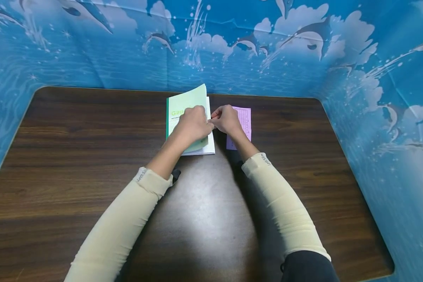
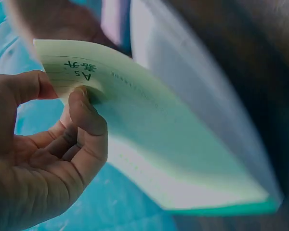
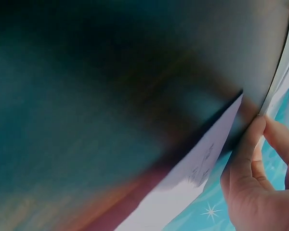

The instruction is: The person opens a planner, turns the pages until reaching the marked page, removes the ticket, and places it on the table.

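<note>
A notebook with a light green cover, a darker green spine and white pages lies near the table's far edge. My left hand pinches the cover's free edge between thumb and forefinger. In the left wrist view, that cover bends up, away from the white pages. At the notebook's right edge, my right hand has thumb and forefinger together. The right wrist view has those fingertips pinching the edge of the notebook's pages. A purple sheet with a printed grid lies under and beside the right hand.
The dark wood table has rounded far corners. Blue cloth printed with dolphins surrounds its back and sides. Both forearms wear pale yellow sleeves, and light reflects off the tabletop between them.
</note>
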A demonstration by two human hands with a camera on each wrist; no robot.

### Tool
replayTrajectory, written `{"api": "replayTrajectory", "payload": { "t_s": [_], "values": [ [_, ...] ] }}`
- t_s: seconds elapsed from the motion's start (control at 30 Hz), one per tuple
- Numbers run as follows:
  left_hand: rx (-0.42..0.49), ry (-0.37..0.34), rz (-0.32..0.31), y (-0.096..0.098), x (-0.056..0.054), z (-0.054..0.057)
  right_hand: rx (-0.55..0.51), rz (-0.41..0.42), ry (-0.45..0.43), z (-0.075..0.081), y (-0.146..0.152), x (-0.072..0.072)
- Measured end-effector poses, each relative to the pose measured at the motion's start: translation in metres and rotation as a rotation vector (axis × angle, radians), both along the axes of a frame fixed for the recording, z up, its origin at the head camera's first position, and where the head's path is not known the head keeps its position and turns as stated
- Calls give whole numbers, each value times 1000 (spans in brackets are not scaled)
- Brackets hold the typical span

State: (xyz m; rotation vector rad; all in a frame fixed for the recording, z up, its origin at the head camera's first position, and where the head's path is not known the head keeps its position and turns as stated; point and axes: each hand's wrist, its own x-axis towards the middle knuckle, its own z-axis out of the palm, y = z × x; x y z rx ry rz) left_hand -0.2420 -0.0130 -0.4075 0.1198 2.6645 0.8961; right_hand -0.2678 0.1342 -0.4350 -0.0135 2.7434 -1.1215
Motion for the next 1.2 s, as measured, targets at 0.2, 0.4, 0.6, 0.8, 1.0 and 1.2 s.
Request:
{"api": "replayTrajectory", "payload": {
  "t_s": [0.2, 0.4, 0.6, 0.8, 1.0, 1.2],
  "values": [
    [5, -69, -35, 14, -21, -64, -45, 2, -30, 3, 3, 3],
    [1, -80, -19, 18, -12, -65, -53, 24, -60, 5, 1, 3],
    [-83, -110, -69, 20, -13, -63, -31, 64, -106, 8, -3, 4],
    [-77, -140, -152, 14, -16, -69, -26, 73, -125, 7, -3, 6],
    [80, -60, -218, -1, 4, -39, -52, 126, -176, 9, 6, 10],
    [68, 51, -111, -23, 40, 11, -13, 148, -76, 6, 14, 22]
  ]
}}
